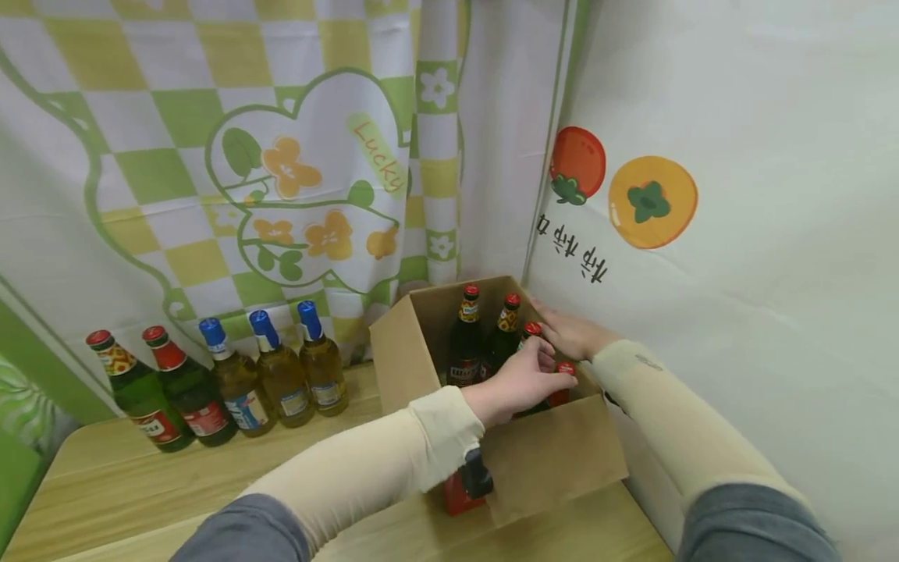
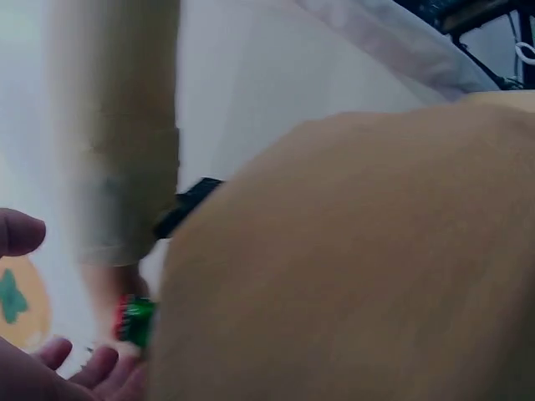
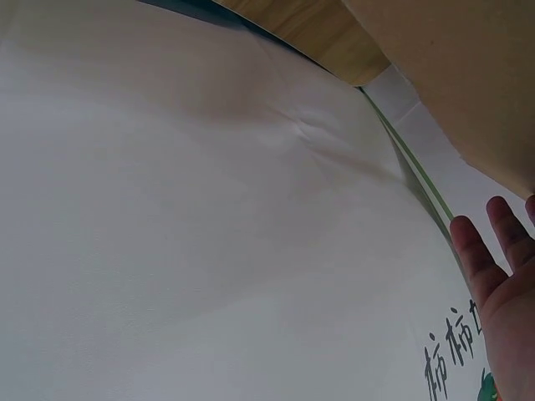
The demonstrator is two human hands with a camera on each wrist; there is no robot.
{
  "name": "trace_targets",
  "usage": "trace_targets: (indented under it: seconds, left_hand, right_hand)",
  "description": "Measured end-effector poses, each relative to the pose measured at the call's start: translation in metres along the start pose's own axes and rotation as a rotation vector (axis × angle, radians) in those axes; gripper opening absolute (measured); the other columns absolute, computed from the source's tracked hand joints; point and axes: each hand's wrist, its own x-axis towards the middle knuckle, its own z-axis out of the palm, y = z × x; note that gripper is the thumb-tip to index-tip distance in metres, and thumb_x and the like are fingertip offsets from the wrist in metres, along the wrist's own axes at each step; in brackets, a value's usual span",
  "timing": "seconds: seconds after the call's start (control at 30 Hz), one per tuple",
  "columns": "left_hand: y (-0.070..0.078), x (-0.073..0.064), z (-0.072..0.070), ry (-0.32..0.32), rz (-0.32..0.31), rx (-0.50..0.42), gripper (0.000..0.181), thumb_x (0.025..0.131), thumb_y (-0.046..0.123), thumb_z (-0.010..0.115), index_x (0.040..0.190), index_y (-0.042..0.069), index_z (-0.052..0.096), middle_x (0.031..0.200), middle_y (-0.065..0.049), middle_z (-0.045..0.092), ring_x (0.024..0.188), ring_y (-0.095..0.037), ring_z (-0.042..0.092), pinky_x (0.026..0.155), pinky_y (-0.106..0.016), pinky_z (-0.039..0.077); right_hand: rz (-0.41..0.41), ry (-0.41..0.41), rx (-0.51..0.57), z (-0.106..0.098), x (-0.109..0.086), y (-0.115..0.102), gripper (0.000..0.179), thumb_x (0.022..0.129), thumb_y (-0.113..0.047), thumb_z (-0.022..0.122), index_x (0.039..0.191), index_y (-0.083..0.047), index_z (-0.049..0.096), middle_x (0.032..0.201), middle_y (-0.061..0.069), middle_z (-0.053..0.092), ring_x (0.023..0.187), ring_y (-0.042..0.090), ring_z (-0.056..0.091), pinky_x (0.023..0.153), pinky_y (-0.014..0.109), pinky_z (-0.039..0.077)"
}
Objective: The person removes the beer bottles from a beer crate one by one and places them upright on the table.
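Observation:
An open cardboard box [image 1: 555, 460] holds several dark green bottles with red caps, among them a bottle [image 1: 466, 343] at the back left. Over the bottles at the near right of the box, my left hand [image 1: 516, 382] reaches in with its thumb apart from its fingers. A green bottle neck [image 2: 138, 324] shows beyond those fingers in the left wrist view; contact cannot be told. My right hand [image 1: 576, 334] lies along the box's right side, its fingers extended in the right wrist view. Part of that hand is hidden behind the box edge.
On the wooden table [image 1: 133, 492] to the left, two green bottles [image 1: 186, 390] with red tops stand in a row with three blue-topped bottles [image 1: 281, 375]. A patterned curtain [image 1: 168, 117] hangs behind. The white wall covering [image 1: 772, 234] is close on the right.

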Motion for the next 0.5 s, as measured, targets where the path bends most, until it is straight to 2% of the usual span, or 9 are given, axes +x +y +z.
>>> trace_targets:
  seconds: [0.07, 0.13, 0.2, 0.3, 0.37, 0.43, 0.5]
  left_hand:
    - [-0.007, 0.004, 0.009, 0.002, -0.029, 0.001, 0.047, 0.094, 0.024, 0.074, 0.129, 0.003, 0.050, 0.125, -0.010, 0.058, 0.116, -0.021, 0.056, 0.096, -0.037, 0.049]
    - [-0.012, 0.007, 0.011, 0.011, -0.059, 0.005, 0.047, 0.094, 0.023, 0.074, 0.128, 0.002, 0.050, 0.123, -0.010, 0.058, 0.112, -0.021, 0.056, 0.095, -0.038, 0.049]
    - [-0.017, 0.012, 0.011, -0.017, -0.094, 0.005, 0.046, 0.094, 0.021, 0.075, 0.129, 0.001, 0.052, 0.121, -0.011, 0.059, 0.108, -0.022, 0.058, 0.093, -0.039, 0.050]
    - [-0.023, 0.022, 0.013, -0.088, -0.129, 0.045, 0.053, 0.094, 0.021, 0.076, 0.137, 0.000, 0.054, 0.128, -0.010, 0.062, 0.112, -0.020, 0.059, 0.095, -0.035, 0.049]
    - [-0.026, 0.030, 0.015, -0.145, -0.121, 0.079, 0.055, 0.095, 0.021, 0.075, 0.143, 0.002, 0.055, 0.135, -0.010, 0.062, 0.119, -0.019, 0.058, 0.098, -0.031, 0.047]
    - [-0.029, 0.037, 0.016, -0.177, -0.093, 0.130, 0.052, 0.096, 0.019, 0.074, 0.143, 0.004, 0.058, 0.136, -0.008, 0.063, 0.120, -0.016, 0.057, 0.098, -0.027, 0.045]
    - [-0.033, 0.041, 0.016, -0.194, -0.066, 0.182, 0.040, 0.097, 0.016, 0.073, 0.134, 0.003, 0.065, 0.126, -0.008, 0.068, 0.111, -0.015, 0.060, 0.094, -0.025, 0.046]
  right_hand:
    - [-0.014, 0.009, -0.009, 0.001, 0.000, 0.002, 0.060, 0.113, -0.024, 0.030, 0.164, 0.000, 0.010, 0.166, 0.027, 0.017, 0.149, 0.047, 0.026, 0.120, 0.057, 0.022]
    - [-0.043, 0.016, -0.031, 0.000, 0.003, 0.000, 0.059, 0.113, -0.022, 0.031, 0.163, 0.002, 0.011, 0.165, 0.028, 0.018, 0.148, 0.048, 0.027, 0.120, 0.056, 0.023]
    - [-0.070, 0.017, -0.043, 0.000, 0.005, 0.000, 0.059, 0.113, -0.023, 0.032, 0.163, 0.003, 0.012, 0.165, 0.028, 0.019, 0.148, 0.048, 0.027, 0.120, 0.056, 0.023]
    - [-0.089, 0.009, -0.045, -0.002, 0.005, 0.000, 0.059, 0.113, -0.023, 0.031, 0.162, 0.005, 0.012, 0.165, 0.029, 0.018, 0.148, 0.049, 0.026, 0.120, 0.057, 0.022]
    - [-0.087, 0.008, -0.048, -0.004, 0.004, 0.000, 0.058, 0.113, -0.021, 0.031, 0.161, 0.006, 0.013, 0.165, 0.030, 0.018, 0.148, 0.050, 0.025, 0.120, 0.058, 0.022]
    - [-0.079, 0.013, -0.053, -0.005, 0.003, 0.001, 0.057, 0.113, -0.019, 0.032, 0.161, 0.008, 0.014, 0.164, 0.031, 0.018, 0.148, 0.050, 0.025, 0.119, 0.058, 0.021]
    - [-0.078, 0.021, -0.049, -0.004, 0.001, 0.000, 0.057, 0.112, -0.017, 0.032, 0.160, 0.008, 0.015, 0.163, 0.032, 0.019, 0.147, 0.051, 0.025, 0.120, 0.058, 0.021]
